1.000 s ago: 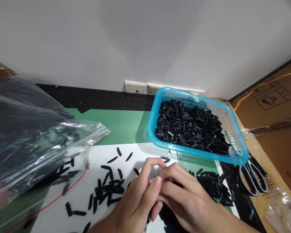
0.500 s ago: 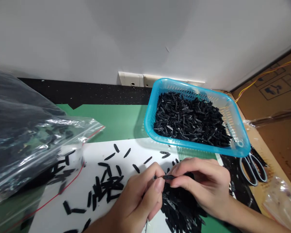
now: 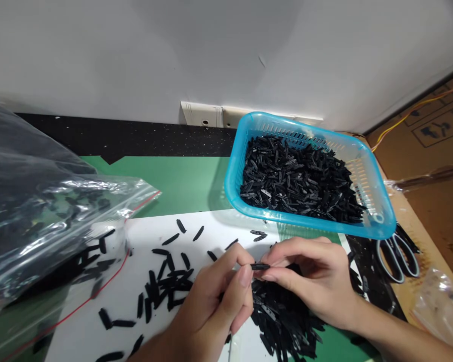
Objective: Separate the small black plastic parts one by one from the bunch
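- Two hands: left hand (image 3: pixel 215 306) and right hand (image 3: pixel 317 281).
- One black clip (image 3: pixel 260 266) pinched between them.
- One blue basket (image 3: pixel 377 201), heaped with clips too many to count.
- One plastic bag (image 3: pixel 41 211).
- One pair of scissors (image 3: pixel 398 256).
- One white sheet (image 3: pixel 211 229) with roughly twenty loose clips, plus one uncounted pile (image 3: pixel 283 322).

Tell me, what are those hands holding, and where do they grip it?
One small black plastic piece, pinched at its two ends: left hand fingers on its left end, right hand fingers on its right end.
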`<action>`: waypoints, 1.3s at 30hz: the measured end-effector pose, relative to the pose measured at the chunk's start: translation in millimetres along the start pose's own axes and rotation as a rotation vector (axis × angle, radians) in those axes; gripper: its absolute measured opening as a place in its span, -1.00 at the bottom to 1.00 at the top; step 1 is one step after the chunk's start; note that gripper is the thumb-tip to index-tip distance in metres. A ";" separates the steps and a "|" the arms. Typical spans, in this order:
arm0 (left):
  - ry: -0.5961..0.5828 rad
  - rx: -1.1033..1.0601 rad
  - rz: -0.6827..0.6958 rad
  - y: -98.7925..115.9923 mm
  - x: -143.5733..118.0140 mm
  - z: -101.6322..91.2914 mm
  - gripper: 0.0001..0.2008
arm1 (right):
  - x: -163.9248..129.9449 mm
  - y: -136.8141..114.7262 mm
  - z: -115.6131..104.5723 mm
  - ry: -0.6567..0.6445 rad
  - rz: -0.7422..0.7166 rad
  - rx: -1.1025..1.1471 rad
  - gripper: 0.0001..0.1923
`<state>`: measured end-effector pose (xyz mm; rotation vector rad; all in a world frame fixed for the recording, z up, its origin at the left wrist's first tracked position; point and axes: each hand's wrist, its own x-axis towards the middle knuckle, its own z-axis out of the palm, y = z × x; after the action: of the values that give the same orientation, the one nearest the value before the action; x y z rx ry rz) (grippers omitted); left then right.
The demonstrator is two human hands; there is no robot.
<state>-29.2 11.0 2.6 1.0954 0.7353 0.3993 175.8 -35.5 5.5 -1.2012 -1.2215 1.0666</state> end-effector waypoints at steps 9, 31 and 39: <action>0.024 0.011 -0.013 2.5 -0.5 1.8 -0.53 | -1.8 0.6 0.6 0.033 0.027 0.049 -0.76; -0.019 0.049 0.024 -2.2 0.0 -3.8 -0.42 | -5.4 0.2 -1.5 -0.078 -0.105 -0.226 -0.89; -0.033 0.012 0.006 -7.0 -0.2 -2.3 -0.39 | -5.4 -1.7 -0.7 -0.104 -0.089 -0.258 -0.82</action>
<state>-31.4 9.4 -4.3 1.1133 0.7061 0.3819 176.0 -41.1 6.7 -1.2845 -1.5146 0.9351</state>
